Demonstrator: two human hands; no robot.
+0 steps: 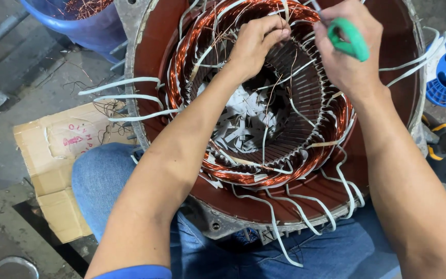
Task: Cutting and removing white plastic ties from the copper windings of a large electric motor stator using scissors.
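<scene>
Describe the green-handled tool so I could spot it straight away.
Find the big round motor shell lined with copper wire coils. At its upper right rim, the right hand grips scissors. Their bright green handle loop is the only green thing among the copper and white strips.

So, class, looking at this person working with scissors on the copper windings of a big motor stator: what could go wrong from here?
1. The right hand holds green-handled scissors close to the left hand, which pinches strands at the copper winding; a slip could nick the fingers or a wire.
2. The white sleeved leads hang loose over the stator housing and might snag a forearm.
3. The heavy housing seems to rest against the knees and could shift.
</scene>
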